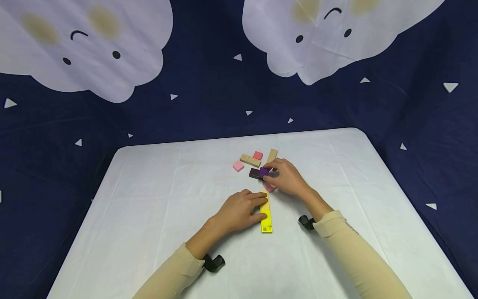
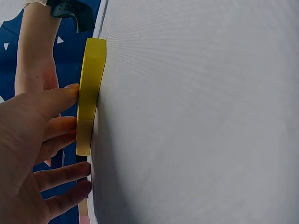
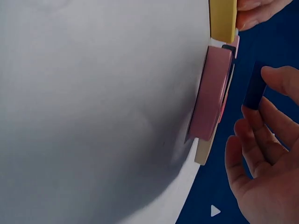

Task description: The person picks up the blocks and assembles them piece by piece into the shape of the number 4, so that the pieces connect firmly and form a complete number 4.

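My left hand (image 1: 240, 209) rests on two yellow blocks lying end to end, a bright yellow block (image 1: 267, 224) and a paler yellow block (image 2: 84, 137) beyond it. Thumb and fingers lie nearly straight on their top, spread apart. Between thumb and fingertips, my right hand (image 1: 288, 177) pinches a small purple block (image 1: 264, 172); in the right wrist view this block (image 3: 255, 86) is lifted above the table. Under that hand lies a pink block (image 3: 211, 93), partly hidden in the head view. A dark brown block (image 1: 255, 174) lies just left of the purple one.
Farther back on the white table (image 1: 149, 220) lie a tan block (image 1: 250, 160), a second tan block (image 1: 272, 155), a red block (image 1: 257, 155) and a light pink block (image 1: 238, 166). A dark blue cloth (image 1: 209, 83) with clouds hangs behind the table.
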A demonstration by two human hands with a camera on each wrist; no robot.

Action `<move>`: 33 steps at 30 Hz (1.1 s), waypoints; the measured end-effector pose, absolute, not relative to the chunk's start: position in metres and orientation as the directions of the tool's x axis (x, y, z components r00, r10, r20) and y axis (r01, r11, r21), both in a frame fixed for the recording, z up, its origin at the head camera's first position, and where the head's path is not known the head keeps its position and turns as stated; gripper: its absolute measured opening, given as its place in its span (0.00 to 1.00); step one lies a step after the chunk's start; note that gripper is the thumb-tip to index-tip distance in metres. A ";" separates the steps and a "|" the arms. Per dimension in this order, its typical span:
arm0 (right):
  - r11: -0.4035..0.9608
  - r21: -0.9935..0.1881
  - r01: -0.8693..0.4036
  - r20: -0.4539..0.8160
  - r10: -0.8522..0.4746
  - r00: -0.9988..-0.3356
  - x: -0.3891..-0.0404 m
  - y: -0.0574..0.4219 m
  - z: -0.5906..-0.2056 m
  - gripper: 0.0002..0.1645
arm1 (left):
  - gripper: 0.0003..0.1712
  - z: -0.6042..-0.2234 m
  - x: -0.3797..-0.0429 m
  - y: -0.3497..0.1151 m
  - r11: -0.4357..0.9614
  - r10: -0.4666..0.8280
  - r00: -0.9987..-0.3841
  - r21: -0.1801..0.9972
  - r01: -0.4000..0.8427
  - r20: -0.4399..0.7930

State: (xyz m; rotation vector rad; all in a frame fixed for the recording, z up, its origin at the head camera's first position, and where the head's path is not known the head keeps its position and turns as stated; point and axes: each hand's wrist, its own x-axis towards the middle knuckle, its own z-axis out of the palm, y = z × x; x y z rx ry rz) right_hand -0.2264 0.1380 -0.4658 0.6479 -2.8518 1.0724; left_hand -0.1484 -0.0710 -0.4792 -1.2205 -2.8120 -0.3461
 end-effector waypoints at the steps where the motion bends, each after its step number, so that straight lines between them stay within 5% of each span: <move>1: 0.674 -0.623 -0.397 0.167 -0.381 -0.909 -0.226 0.137 -0.466 0.21 | 0.29 -0.479 -0.148 -0.071 0.661 0.714 -0.685 0.182 0.728 0.142; 33: 0.674 -0.509 -0.535 0.149 -0.544 -0.826 -0.214 0.127 -0.476 0.19 | 0.29 -0.480 -0.145 -0.073 0.651 0.721 -0.673 0.172 0.739 0.161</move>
